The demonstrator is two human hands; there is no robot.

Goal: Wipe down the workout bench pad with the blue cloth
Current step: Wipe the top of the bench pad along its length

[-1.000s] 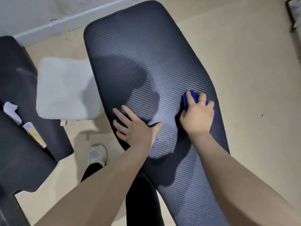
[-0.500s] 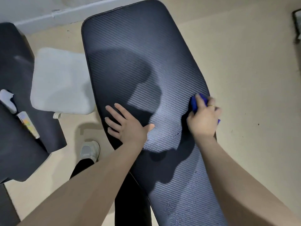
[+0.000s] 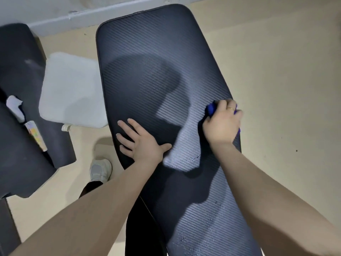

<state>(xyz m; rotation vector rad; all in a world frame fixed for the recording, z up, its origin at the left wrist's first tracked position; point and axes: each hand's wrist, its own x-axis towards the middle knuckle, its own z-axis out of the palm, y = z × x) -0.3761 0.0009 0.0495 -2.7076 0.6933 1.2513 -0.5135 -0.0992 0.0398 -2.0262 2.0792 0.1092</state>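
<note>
Both hands are on the bench pad, which runs from upper centre to lower right. Your right hand clenches the blue cloth at the pad's right edge: soft, light, likely to bunch, so keep it wadded under the palm. Your left hand lies flat, fingers spread, holding nothing. The pad looks firm and ribbed.

It looked like a home workout corner: a long black ribbed bench pad filled the middle of the frame, beige floor lay to the right, more black padded equipment stood at left, and a white baseboard ran along the top.
</note>
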